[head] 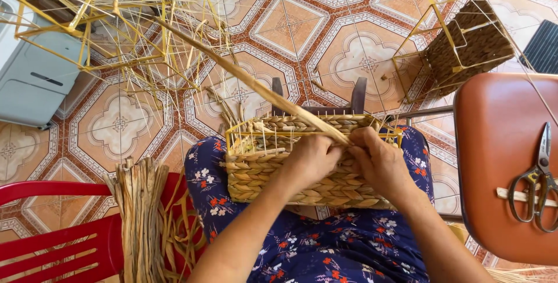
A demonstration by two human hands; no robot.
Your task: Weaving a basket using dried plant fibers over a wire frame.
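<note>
A half-woven straw basket (pixel 256 166) on a yellow wire frame rests on my lap, over a blue flowered dress. My left hand (pixel 311 161) and my right hand (pixel 381 164) press together on the basket's near side at its top edge. Both pinch a long dried fibre strand (pixel 244 76) that runs up and to the left from my fingers. My hands hide the weave right under them.
A bundle of dried fibre strips (pixel 139 219) lies on a red plastic chair (pixel 52 242) at left. An orange stool (pixel 500 161) at right carries scissors (pixel 537 181). A bare wire frame (pixel 110 21) stands upper left, another part-woven frame (pixel 465 41) upper right, on patterned tiles.
</note>
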